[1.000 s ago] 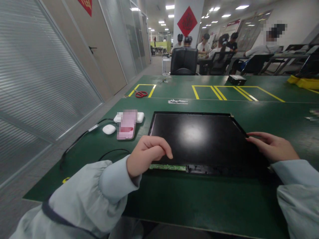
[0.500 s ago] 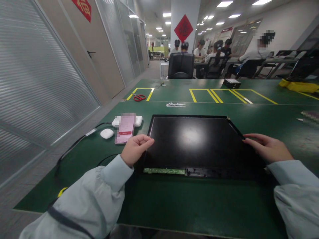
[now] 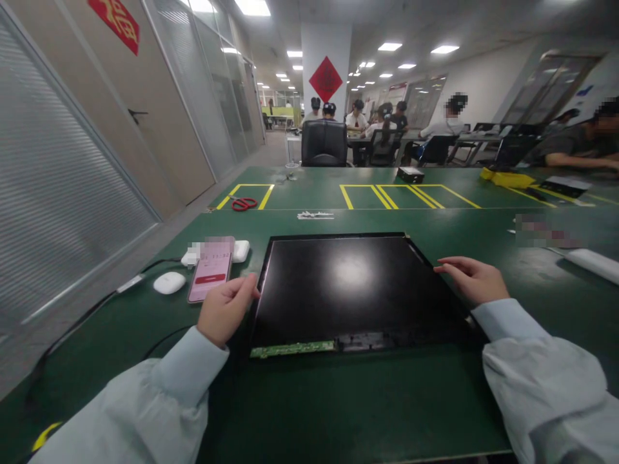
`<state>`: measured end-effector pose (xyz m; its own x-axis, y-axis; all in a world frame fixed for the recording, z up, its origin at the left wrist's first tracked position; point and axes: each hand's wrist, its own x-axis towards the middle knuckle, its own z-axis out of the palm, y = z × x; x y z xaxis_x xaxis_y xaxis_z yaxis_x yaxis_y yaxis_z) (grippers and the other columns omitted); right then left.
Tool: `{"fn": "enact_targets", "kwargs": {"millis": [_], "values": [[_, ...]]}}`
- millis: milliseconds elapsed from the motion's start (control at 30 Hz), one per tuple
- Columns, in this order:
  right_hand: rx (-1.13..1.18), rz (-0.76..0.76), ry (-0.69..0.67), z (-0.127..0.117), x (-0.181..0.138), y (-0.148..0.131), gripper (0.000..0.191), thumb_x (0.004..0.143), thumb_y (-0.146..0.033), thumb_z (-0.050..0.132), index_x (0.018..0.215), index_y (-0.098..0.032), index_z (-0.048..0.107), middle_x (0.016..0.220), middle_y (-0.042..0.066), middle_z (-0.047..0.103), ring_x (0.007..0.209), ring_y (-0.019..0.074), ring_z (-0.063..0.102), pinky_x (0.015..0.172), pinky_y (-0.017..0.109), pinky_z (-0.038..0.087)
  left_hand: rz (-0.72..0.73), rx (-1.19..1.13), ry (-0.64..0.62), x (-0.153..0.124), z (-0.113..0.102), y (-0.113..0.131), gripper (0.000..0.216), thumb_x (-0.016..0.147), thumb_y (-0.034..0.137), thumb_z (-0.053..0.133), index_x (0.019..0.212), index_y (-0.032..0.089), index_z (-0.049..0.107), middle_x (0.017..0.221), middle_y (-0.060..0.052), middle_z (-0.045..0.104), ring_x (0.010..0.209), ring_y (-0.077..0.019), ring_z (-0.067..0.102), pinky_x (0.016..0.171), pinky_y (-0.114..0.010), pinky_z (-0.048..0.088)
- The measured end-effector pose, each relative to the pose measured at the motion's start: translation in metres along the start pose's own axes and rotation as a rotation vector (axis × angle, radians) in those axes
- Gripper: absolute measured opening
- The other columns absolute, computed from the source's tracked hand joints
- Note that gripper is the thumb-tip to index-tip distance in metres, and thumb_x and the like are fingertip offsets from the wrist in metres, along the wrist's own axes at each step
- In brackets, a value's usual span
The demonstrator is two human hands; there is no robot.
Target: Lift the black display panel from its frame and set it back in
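Observation:
A black flat display panel [image 3: 348, 287] lies face up on the green table [image 3: 338, 399], with a strip of green circuit board [image 3: 293, 349] along its near edge. My left hand [image 3: 225, 309] rests against the panel's left edge, fingers touching it. At the panel's right edge sits my right hand [image 3: 471, 279], fingers spread flat on the rim. Neither hand has lifted the panel.
A pink phone [image 3: 211, 276], a white earbud case [image 3: 169, 282] and a white charger [image 3: 240, 250] lie left of the panel, with black cables [image 3: 87, 319]. Red scissors [image 3: 244, 204] and a small black box [image 3: 410, 174] sit farther back. Several people sit at distant tables.
My left hand slid from the panel's near-left corner out to its left edge. My view has swung right and tilted, so the panel now sits more to the left.

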<state>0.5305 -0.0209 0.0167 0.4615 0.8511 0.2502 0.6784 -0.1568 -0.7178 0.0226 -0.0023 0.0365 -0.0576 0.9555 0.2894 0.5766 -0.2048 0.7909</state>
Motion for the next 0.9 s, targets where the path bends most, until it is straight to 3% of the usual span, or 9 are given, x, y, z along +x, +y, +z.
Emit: {"fn": "enact_targets", "kwargs": {"millis": [100, 167, 267, 333, 533, 700, 900], "values": [[0.017, 0.002, 0.054, 0.0, 0.004, 0.006, 0.041, 0.074, -0.054, 0.062, 0.094, -0.025, 0.081, 0.095, 0.009, 0.082, 0.075, 0.0259, 0.071, 0.07, 0.041, 0.058, 0.088, 0.1, -0.063, 0.003, 0.001, -0.005, 0.045, 0.084, 0.056, 0.058, 0.089, 0.018, 0.079, 0.089, -0.012, 0.076, 0.08, -0.0281, 0.07, 0.072, -0.038, 0.056], [-0.048, -0.017, 0.009, 0.002, 0.009, 0.014, 0.041, 0.073, -0.053, 0.063, 0.096, -0.025, 0.082, 0.095, 0.01, 0.082, 0.083, 0.0298, 0.073, 0.074, 0.045, 0.06, 0.136, 0.176, -0.113, 0.004, 0.003, -0.011, 0.054, 0.081, 0.056, 0.062, 0.113, 0.014, 0.077, 0.118, -0.019, 0.076, 0.104, -0.0352, 0.071, 0.087, -0.047, 0.059], [-0.136, -0.098, -0.093, 0.008, 0.016, 0.027, 0.042, 0.071, -0.05, 0.064, 0.1, -0.025, 0.083, 0.102, 0.01, 0.081, 0.093, 0.0323, 0.076, 0.088, 0.049, 0.061, 0.131, 0.263, -0.217, 0.005, 0.007, -0.022, 0.07, 0.084, 0.056, 0.057, 0.134, 0.008, 0.066, 0.14, -0.025, 0.069, 0.131, -0.0425, 0.064, 0.111, -0.06, 0.049], [-0.173, -0.154, -0.156, 0.011, 0.019, 0.033, 0.046, 0.072, -0.049, 0.064, 0.106, -0.026, 0.083, 0.111, 0.011, 0.081, 0.101, 0.0338, 0.076, 0.095, 0.05, 0.06, 0.108, 0.298, -0.281, 0.004, 0.009, -0.027, 0.078, 0.086, 0.055, 0.052, 0.144, 0.003, 0.059, 0.148, -0.028, 0.064, 0.141, -0.0436, 0.057, 0.12, -0.062, 0.041], [-0.292, -0.254, -0.196, 0.016, 0.021, 0.044, 0.053, 0.078, -0.049, 0.061, 0.121, -0.024, 0.081, 0.122, 0.012, 0.08, 0.113, 0.0374, 0.074, 0.102, 0.055, 0.058, 0.089, 0.322, -0.338, 0.005, 0.009, -0.031, 0.074, 0.094, 0.044, 0.045, 0.154, 0.002, 0.051, 0.156, -0.027, 0.058, 0.149, -0.0375, 0.052, 0.127, -0.054, 0.036], [-0.322, -0.287, -0.204, 0.017, 0.023, 0.049, 0.054, 0.08, -0.048, 0.06, 0.125, -0.023, 0.079, 0.128, 0.013, 0.078, 0.119, 0.0382, 0.072, 0.106, 0.056, 0.056, 0.093, 0.332, -0.334, 0.004, 0.009, -0.03, 0.069, 0.092, 0.033, 0.047, 0.153, 0.001, 0.053, 0.156, -0.027, 0.058, 0.149, -0.0398, 0.052, 0.127, -0.059, 0.035], [-0.308, -0.306, -0.207, 0.018, 0.026, 0.059, 0.051, 0.081, -0.049, 0.061, 0.122, -0.026, 0.079, 0.126, 0.013, 0.079, 0.12, 0.0389, 0.072, 0.106, 0.057, 0.056, 0.091, 0.269, -0.338, 0.005, 0.009, -0.035, 0.065, 0.091, 0.027, 0.047, 0.15, 0.003, 0.056, 0.156, -0.025, 0.059, 0.149, -0.0373, 0.052, 0.128, -0.057, 0.034]]}}
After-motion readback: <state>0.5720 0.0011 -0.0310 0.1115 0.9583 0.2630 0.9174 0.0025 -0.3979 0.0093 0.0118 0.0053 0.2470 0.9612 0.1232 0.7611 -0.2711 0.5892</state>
